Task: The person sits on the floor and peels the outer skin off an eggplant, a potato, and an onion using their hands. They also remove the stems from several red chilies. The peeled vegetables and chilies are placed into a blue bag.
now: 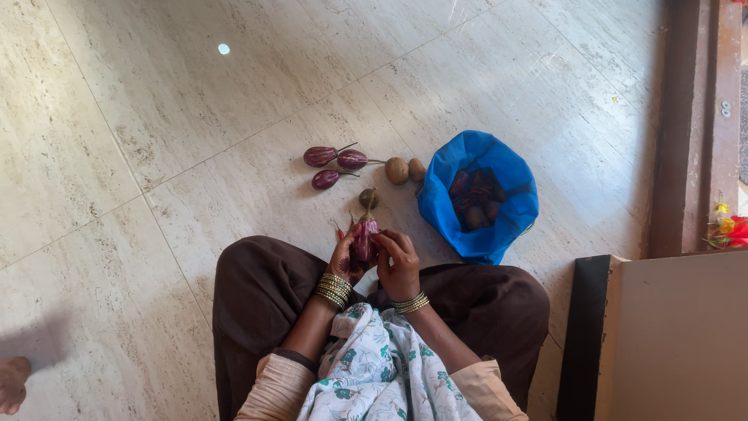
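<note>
I sit cross-legged on a pale tiled floor. My left hand [345, 261] and my right hand [400, 261] both grip one small purple eggplant [365, 236], held upright between them just above my lap. Three more purple eggplants [333, 162] lie on the floor ahead of me. Beside them sit two brown potatoes [404, 170] and a small brownish vegetable [368, 198]. A blue bag [499, 218] stands open to the right of my hands, with more dark vegetables inside.
A dark wooden door frame [686, 125] runs along the right edge. A beige board with a black edge [670, 335] lies at lower right. Bright flowers [728, 230] show at the far right. Another person's foot [12, 382] is at lower left.
</note>
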